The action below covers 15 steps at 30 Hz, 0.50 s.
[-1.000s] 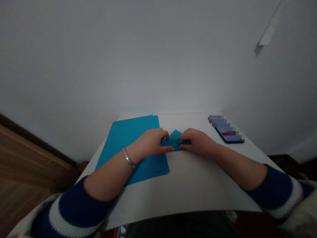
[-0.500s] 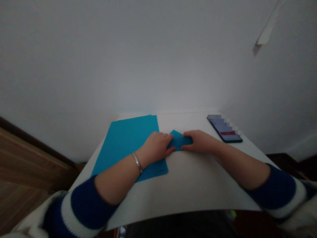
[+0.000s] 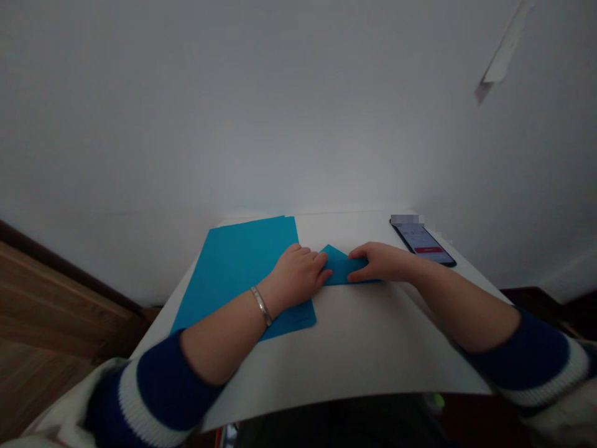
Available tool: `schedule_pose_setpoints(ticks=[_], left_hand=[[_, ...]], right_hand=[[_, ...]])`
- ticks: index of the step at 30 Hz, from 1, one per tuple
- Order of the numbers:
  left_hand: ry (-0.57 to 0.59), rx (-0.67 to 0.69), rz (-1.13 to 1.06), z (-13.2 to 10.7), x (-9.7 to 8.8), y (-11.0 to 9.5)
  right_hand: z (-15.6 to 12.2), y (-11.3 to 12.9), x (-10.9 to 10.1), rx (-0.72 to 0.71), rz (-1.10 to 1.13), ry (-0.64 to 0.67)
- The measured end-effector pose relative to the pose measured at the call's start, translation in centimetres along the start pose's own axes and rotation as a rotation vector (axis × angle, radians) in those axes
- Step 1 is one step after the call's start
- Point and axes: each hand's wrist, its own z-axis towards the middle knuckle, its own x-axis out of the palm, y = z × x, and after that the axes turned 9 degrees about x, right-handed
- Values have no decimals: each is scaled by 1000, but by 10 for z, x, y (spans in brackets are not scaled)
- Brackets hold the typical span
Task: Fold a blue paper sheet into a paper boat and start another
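A small folded piece of blue paper lies on the white table, with a pointed flap at its far side and a straight near edge. My left hand closes its fingers and thumb on the paper's left end, covering it. At the right end, my right hand grips the paper between thumb and fingers. The heel of my left hand rests over a stack of blue paper sheets, which lies flat to the left.
A phone with a lit screen lies on the right of the white table. Behind it rises a grey-white wall. Wooden furniture stands at the left. A torn strip hangs on the wall.
My right hand has slid a little to the right along the folded paper. More of the paper's middle shows between my hands. My left hand has shifted slightly right.
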Motion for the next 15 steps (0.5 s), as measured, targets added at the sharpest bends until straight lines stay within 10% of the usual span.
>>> schedule_pose_setpoints(ticks=[15], left_hand=[[-11,-16,-253,2,10,8]], right_hand=[[-9,13,-2,65,-102,-15]])
